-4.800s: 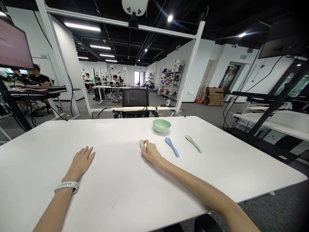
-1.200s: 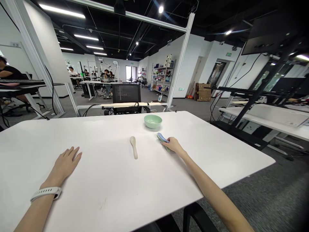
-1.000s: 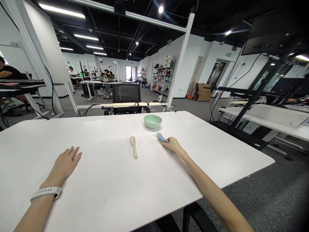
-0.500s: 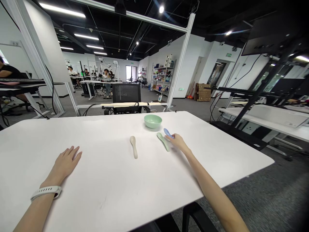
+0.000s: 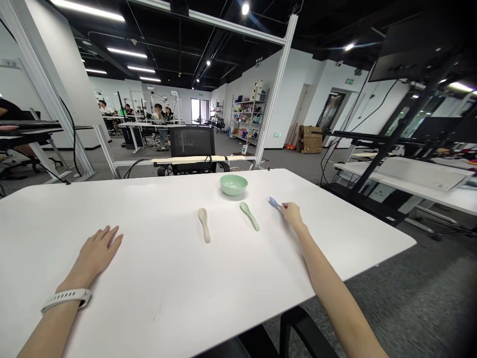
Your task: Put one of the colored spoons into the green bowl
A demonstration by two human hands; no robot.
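My right hand (image 5: 292, 215) is closed on a blue spoon (image 5: 275, 202), whose bowl end points away to the left while the fingers hide its handle. To the left of that hand, a green spoon (image 5: 249, 217) lies on the white table. Farther left is a beige spoon (image 5: 204, 226), also flat on the tabletop. Behind the spoons stands an upright light green bowl (image 5: 233, 186). Flat on the table at the left rests my left hand (image 5: 97, 252), fingers spread, holding nothing, with a pale band at its wrist.
The white table (image 5: 156, 278) has a metal frame (image 5: 274, 94) and a black mesh chair (image 5: 192, 143) beyond its far edge. A dark chair armrest (image 5: 298, 328) shows at the near edge. Several people sit at desks in the background.
My right hand has moved right with the blue spoon, away from the green spoon. My left hand stays in place, and the whole view has shifted slightly.
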